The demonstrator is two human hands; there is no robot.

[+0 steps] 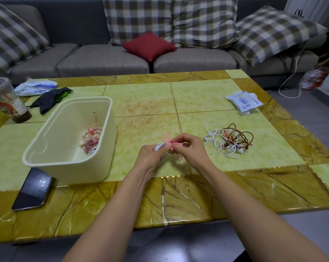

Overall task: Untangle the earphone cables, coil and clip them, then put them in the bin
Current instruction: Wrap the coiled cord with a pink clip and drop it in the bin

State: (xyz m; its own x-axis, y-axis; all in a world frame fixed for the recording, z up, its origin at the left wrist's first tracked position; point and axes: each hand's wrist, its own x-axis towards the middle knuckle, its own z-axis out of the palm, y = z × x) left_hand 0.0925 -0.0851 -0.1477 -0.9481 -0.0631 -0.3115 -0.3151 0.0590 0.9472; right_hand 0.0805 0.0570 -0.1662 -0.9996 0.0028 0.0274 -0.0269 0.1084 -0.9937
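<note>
My left hand (152,154) grips a coiled white earphone cable (158,146) above the middle of the table. My right hand (188,147) pinches a pink tie (168,140) that wraps round that coil, its loops sticking up and down between my fingers. A cream bin (46,157) stands to the left with several coiled pink and white earphones (91,140) lying inside. To the right lies a tangled pile of white earphones (219,144) and brown-red cables (237,136).
A phone (32,190) lies at the bin's near left corner. A plastic cup (7,100), a dark cloth (49,100) and a white bag (36,87) sit at the far left. A tissue pack (244,102) is at the far right. A sofa stands behind the table.
</note>
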